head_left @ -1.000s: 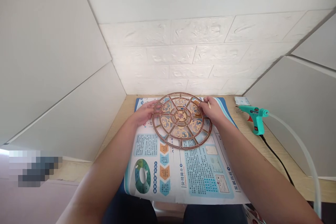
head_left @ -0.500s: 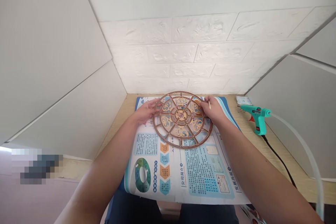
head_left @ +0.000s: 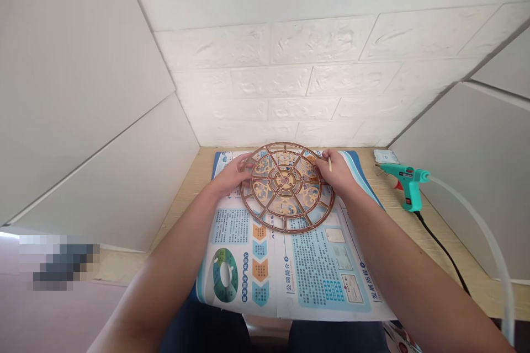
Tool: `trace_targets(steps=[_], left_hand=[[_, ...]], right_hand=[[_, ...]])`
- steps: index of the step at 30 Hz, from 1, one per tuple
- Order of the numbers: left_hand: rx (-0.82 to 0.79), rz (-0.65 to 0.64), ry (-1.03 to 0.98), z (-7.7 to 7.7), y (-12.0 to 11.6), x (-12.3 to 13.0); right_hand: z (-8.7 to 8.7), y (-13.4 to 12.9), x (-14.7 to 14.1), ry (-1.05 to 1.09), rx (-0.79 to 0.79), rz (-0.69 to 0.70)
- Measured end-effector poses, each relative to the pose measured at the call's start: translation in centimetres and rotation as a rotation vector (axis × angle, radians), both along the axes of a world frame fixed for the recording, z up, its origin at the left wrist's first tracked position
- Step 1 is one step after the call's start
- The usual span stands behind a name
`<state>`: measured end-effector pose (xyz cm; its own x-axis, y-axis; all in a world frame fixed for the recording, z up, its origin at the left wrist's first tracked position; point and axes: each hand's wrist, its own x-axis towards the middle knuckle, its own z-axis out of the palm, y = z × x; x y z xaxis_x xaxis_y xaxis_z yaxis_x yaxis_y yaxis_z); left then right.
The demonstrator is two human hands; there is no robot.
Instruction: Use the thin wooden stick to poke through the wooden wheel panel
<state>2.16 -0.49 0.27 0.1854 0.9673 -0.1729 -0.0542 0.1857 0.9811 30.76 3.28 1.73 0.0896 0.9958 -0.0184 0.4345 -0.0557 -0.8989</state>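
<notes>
Openwork wheel [head_left: 291, 181] sits at the frame's centre, over a printed sheet [head_left: 277, 306]; the left hand [head_left: 232, 175], fingers partly curled, holds its left rim, while the right hand [head_left: 337, 172], fingers bent nearly closed, grips a pale stick [head_left: 330, 164] and its right rim; a teal glue gun [head_left: 409, 179] lies at frame right

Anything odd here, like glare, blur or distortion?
Head view: soft light brightens the brick-patterned wall. Head view: the round frame gleams. Head view: finest print on the paper sheet is illegible. Head view: a pixelated patch at lower left.
</notes>
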Motion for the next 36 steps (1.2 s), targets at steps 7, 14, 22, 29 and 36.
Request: trace_targets(steps=[7,14,22,29,36], left_hand=[[-0.049,0.152,0.067,0.1,-0.1,0.8],[-0.079,0.189,0.035,0.5,-0.2,1.2],[-0.072,0.014,-0.127,0.5,-0.2,0.4],[-0.167,-0.002,-0.039,0.7,0.0,0.1],[-0.186,-0.018,-0.014,1.1,-0.2,0.1]], right_hand=[[0.1,-0.1,-0.1,-0.016,0.037,0.005],[0.3,-0.2,-0.4,0.015,0.024,0.006],[-0.3,1.2,1.0,0.138,0.109,-0.114],[-1.1,1.9,1.6,0.090,0.157,-0.157],[-1.2,1.9,1.7,0.053,0.166,-0.148]])
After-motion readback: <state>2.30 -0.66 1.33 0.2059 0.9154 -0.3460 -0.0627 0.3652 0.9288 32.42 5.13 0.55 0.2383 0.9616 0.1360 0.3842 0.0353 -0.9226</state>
